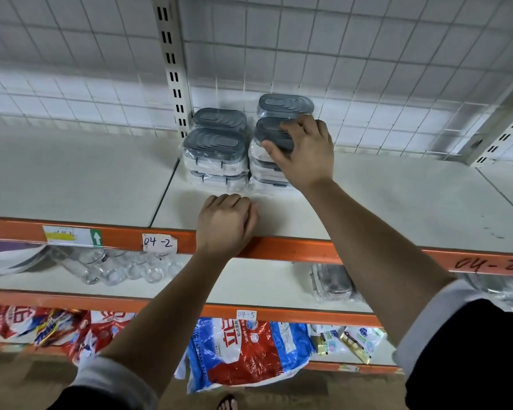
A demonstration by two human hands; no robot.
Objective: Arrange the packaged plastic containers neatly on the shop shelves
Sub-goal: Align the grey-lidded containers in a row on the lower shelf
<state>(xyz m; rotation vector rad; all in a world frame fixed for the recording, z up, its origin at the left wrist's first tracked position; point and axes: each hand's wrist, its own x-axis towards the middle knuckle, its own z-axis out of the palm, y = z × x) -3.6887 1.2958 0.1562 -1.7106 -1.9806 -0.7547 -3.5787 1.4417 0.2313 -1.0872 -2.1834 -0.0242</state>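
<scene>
The white shop shelf (397, 202) with its orange front rail (293, 247) carries shrink-wrapped clear plastic containers with grey lids (216, 149), stacked far against the wire grid (367, 69). You seem to be squaring the right near stack (264, 173): your right hand (305, 152) clasps its top lid. Next, nudge it flush with its neighbour. Your left hand (224, 223) rests fisted, empty.

White wire-grid back panel (367, 54) behind orange-edged shelving (279, 250), brown floor (27, 380) below.
</scene>
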